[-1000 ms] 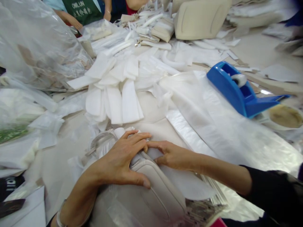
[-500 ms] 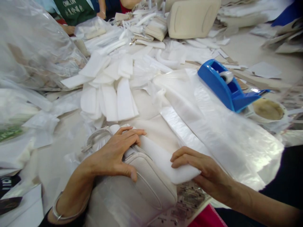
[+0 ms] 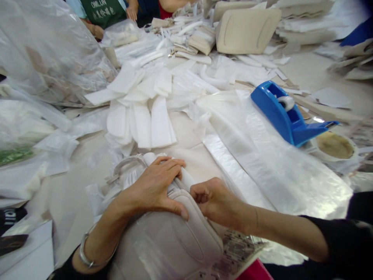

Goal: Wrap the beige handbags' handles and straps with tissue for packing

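Note:
A beige padded seat cushion (image 3: 186, 229) lies at the bottom middle, partly inside a clear plastic bag. My left hand (image 3: 154, 186) grips its upper edge, fingers spread and thumb pressing on the top face. A white foam strip (image 3: 186, 178) runs along that edge, under my left fingertips. My right hand (image 3: 215, 202) is curled into a pinch where the strip meets the cushion's seam. The strip's end is hidden inside those fingers.
Loose white foam strips (image 3: 151, 124) lie just beyond my hands. A blue tape dispenser (image 3: 284, 114) sits on clear plastic sheeting (image 3: 276, 167) to the right. A co-worker in a green apron (image 3: 101, 7) stands at the far side, behind beige cushions (image 3: 246, 31).
My right hand has moved in from the lower right to the cushion's edge, carrying the foam strip, and has curled closed. The strip now lies along the edge. My left hand has barely moved.

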Demonstrator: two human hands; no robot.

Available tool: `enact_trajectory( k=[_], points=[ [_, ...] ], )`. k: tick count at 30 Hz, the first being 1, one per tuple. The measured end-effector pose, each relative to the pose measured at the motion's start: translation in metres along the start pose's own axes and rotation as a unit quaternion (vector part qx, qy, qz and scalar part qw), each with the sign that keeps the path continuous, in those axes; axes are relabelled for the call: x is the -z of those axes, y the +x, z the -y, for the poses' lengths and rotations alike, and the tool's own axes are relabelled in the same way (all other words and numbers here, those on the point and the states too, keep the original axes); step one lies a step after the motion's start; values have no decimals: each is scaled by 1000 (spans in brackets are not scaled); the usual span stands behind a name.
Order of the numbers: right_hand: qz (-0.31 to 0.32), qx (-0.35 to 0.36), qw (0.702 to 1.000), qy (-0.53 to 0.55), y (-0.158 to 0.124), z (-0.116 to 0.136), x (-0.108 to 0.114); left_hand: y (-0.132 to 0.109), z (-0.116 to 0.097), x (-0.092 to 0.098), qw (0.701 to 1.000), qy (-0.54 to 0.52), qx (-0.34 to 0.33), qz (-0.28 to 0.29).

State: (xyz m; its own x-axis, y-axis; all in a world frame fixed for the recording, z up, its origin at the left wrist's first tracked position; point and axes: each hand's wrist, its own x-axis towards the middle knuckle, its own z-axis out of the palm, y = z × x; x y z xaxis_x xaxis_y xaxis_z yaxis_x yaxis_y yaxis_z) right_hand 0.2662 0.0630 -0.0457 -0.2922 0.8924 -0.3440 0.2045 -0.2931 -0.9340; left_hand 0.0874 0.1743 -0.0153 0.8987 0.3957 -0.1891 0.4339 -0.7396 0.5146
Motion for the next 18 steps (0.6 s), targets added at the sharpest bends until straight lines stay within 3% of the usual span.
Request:
enact_trajectory(
  k=[2,5,9,11,14,18],
  points=[
    [-35,-18,998,54,0,0,-3,1,0,-1,1000,5,4,-4],
    [-22,-16,996,86,-12,-4,8,0,0,-2,1000,11,-1,-9],
    [-50,47,998,-13,-28,-13,20,-1,1,-3,1000,16,-8,-13],
    [-69,81,992,-66,-28,-16,13,-1,1,-4,1000,21,-1,-14],
    [-96,109,987,-63,-22,-16,-5,1,1,-5,1000,29,8,-8],
    [-101,88,990,-33,-26,-14,-6,2,0,-4,999,35,3,-8]
  ],
)
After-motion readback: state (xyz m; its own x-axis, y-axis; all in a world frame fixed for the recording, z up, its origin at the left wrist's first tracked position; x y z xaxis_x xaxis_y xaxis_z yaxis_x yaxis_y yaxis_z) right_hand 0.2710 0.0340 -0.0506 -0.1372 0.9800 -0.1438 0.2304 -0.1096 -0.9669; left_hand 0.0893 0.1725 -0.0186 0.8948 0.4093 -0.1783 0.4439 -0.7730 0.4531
